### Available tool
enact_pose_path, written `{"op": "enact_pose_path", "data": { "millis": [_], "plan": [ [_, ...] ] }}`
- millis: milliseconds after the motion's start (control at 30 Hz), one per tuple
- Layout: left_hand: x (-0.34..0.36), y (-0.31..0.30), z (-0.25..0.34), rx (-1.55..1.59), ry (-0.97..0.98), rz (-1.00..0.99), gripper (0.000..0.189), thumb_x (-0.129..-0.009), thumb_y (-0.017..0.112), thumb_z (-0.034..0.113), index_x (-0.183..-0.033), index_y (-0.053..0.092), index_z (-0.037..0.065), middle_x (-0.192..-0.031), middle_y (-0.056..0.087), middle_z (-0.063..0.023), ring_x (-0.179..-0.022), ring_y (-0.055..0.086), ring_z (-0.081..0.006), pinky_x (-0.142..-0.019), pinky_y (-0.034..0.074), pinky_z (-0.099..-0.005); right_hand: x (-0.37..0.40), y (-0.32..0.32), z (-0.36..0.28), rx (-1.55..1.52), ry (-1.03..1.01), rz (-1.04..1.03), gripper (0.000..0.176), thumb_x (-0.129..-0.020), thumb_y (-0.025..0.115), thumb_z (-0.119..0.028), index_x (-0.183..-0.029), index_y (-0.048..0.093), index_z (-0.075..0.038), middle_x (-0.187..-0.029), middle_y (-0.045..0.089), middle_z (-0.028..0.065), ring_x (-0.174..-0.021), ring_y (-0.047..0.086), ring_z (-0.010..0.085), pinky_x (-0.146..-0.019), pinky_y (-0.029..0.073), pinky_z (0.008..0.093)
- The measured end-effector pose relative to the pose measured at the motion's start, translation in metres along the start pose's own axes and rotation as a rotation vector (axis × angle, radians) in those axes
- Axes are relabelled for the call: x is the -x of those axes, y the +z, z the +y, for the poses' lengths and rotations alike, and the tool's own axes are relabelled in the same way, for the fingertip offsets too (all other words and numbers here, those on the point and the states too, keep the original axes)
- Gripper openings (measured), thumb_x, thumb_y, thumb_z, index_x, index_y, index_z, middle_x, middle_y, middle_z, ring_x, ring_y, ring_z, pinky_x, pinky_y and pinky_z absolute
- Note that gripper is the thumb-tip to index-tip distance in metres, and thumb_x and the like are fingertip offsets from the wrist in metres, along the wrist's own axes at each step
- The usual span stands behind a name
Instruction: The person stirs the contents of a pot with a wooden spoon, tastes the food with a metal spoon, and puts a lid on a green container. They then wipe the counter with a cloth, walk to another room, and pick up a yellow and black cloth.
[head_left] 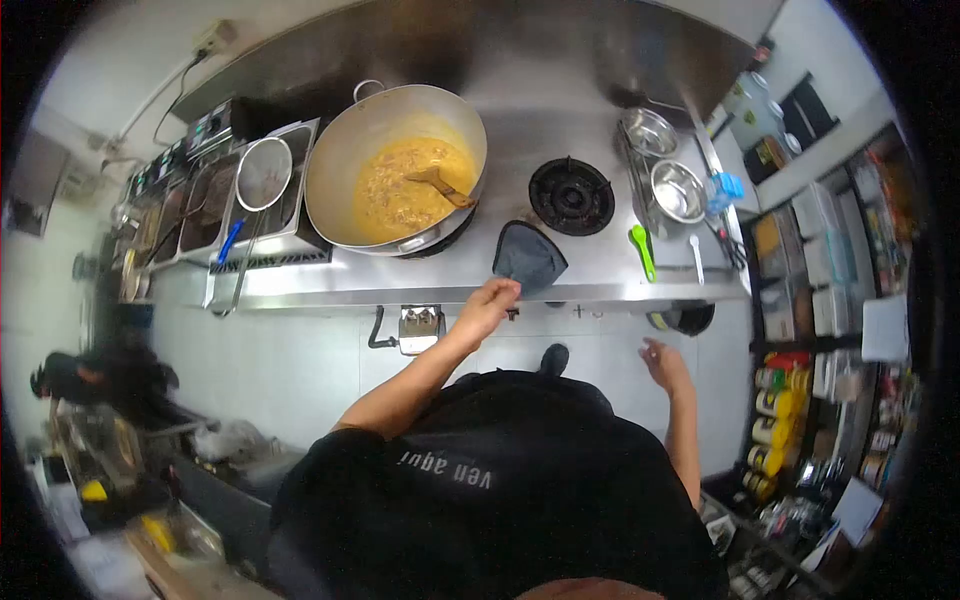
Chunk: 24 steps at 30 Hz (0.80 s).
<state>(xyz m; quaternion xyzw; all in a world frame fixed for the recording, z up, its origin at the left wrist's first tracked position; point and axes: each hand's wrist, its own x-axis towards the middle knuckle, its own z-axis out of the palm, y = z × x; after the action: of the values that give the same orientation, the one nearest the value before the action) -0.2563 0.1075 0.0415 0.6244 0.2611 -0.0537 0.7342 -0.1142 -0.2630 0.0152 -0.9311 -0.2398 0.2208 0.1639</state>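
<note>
My left hand is closed at the near edge of a dark grey pot holder, its fingertips pinching the cloth over the front edge of the steel counter. Beside the pot holder stands a large wok-like pot with yellow, chunky food in it. A wooden spatula leans in the food against the pot's right side. Lower right, my right hand hangs in front of the counter with nothing in it, its fingers apart.
A black gas burner is behind the pot holder. Metal bowls, a green spoon and a white spoon are at the right. A strainer rests at the left. Another person is at far left.
</note>
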Motion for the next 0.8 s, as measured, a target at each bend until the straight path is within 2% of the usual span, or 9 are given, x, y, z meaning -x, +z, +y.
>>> {"op": "enact_pose_path", "data": {
  "millis": [67, 100, 167, 200, 367, 500, 633, 700, 800],
  "plan": [
    [-0.004, 0.019, 0.019, -0.076, 0.22, 0.176, 0.031, -0.089, 0.064, 0.025, -0.111, 0.059, 0.004, -0.103, 0.063, -0.0061, -0.093, 0.061, -0.0201, -0.081, 0.048, -0.0313, -0.047, -0.038, 0.004, 0.029, -0.148, 0.046, 0.036, -0.087, 0.063, -0.027, -0.113, 0.063, -0.002, -0.096, 0.066, 0.023, -0.089, 0.064, 0.0384, -0.08, 0.05, 0.0427],
    [-0.01, 0.03, 0.023, -0.066, 0.212, 0.202, 0.031, -0.089, 0.064, 0.025, -0.111, 0.059, 0.004, -0.103, 0.063, -0.0061, -0.093, 0.061, -0.0201, -0.081, 0.048, -0.0313, -0.068, -0.052, -0.001, 0.038, -0.196, 0.011, 0.035, -0.088, 0.061, -0.027, -0.114, 0.062, -0.002, -0.095, 0.066, 0.0233, -0.089, 0.064, 0.0389, -0.08, 0.05, 0.0431],
    [-0.02, 0.045, 0.028, -0.7, 0.669, 0.283, 0.032, -0.085, 0.066, 0.022, -0.11, 0.06, 0.003, -0.111, 0.06, -0.0146, -0.102, 0.058, -0.0297, -0.09, 0.045, -0.0382, -0.094, -0.068, -0.015, 0.045, -0.266, -0.058, 0.035, -0.089, 0.06, -0.027, -0.114, 0.062, -0.003, -0.095, 0.066, 0.0237, -0.089, 0.063, 0.0394, -0.08, 0.05, 0.0436],
    [-0.031, 0.05, 0.019, -0.775, 0.689, 0.26, 0.034, -0.083, 0.067, 0.021, -0.11, 0.06, 0.001, -0.114, 0.058, -0.0198, -0.106, 0.055, -0.037, -0.094, 0.044, -0.0428, -0.106, -0.074, -0.025, 0.075, -0.331, -0.062, 0.035, -0.089, 0.059, -0.027, -0.114, 0.062, -0.003, -0.096, 0.066, 0.0234, -0.09, 0.063, 0.0397, -0.081, 0.049, 0.0439],
    [-0.023, 0.057, -0.021, -0.863, 0.646, 0.376, 0.034, -0.082, 0.067, 0.023, -0.108, 0.061, 0.002, -0.112, 0.059, -0.0184, -0.106, 0.056, -0.0354, -0.093, 0.045, -0.0412, -0.138, -0.074, -0.073, -0.013, -0.492, -0.131, 0.041, -0.088, 0.062, -0.032, -0.116, 0.061, -0.002, -0.106, 0.063, 0.0229, -0.098, 0.06, 0.0391, -0.087, 0.048, 0.0417],
    [0.023, 0.024, -0.084, -0.781, 0.338, 0.295, 0.028, -0.083, 0.067, 0.024, -0.101, 0.064, 0.001, -0.095, 0.065, -0.017, -0.085, 0.064, -0.0343, -0.077, 0.052, -0.0405, -0.125, -0.081, -0.136, -0.135, -0.571, -0.182, 0.045, -0.085, 0.066, -0.035, -0.116, 0.062, -0.003, -0.117, 0.059, 0.0212, -0.108, 0.057, 0.0362, -0.093, 0.045, 0.0388],
    [0.074, -0.006, -0.138, -0.665, 0.149, 0.345, 0.023, -0.083, 0.065, 0.022, -0.096, 0.067, 0.003, -0.089, 0.065, -0.0162, -0.083, 0.064, -0.033, -0.074, 0.051, -0.0419, -0.115, -0.068, -0.229, -0.077, -0.988, 0.224, 0.047, -0.081, 0.071, -0.032, -0.117, 0.061, -0.004, -0.13, 0.05, 0.0191, -0.121, 0.046, 0.0374, -0.098, 0.042, 0.0432],
    [0.091, -0.016, -0.161, -0.533, 0.099, 0.507, 0.022, -0.084, 0.065, 0.022, -0.094, 0.067, 0.002, -0.087, 0.066, -0.0167, -0.077, 0.064, -0.0329, -0.071, 0.052, -0.0416, -0.115, -0.054, -0.283, 0.019, -1.162, 0.3, 0.044, -0.083, 0.068, -0.031, -0.118, 0.06, -0.005, -0.132, 0.047, 0.0198, -0.125, 0.042, 0.0384, -0.097, 0.043, 0.0451],
    [0.109, -0.028, -0.163, -0.558, 0.137, 0.637, 0.021, -0.085, 0.065, 0.021, -0.093, 0.068, 0.002, -0.09, 0.067, -0.0164, -0.072, 0.066, -0.0294, -0.067, 0.053, -0.0381, -0.131, -0.029, -0.348, 0.298, -1.112, 0.502, 0.036, -0.082, 0.066, -0.021, -0.113, 0.062, -0.002, -0.119, 0.055, 0.0227, -0.112, 0.054, 0.0362, -0.088, 0.049, 0.0413]
  ]
}}
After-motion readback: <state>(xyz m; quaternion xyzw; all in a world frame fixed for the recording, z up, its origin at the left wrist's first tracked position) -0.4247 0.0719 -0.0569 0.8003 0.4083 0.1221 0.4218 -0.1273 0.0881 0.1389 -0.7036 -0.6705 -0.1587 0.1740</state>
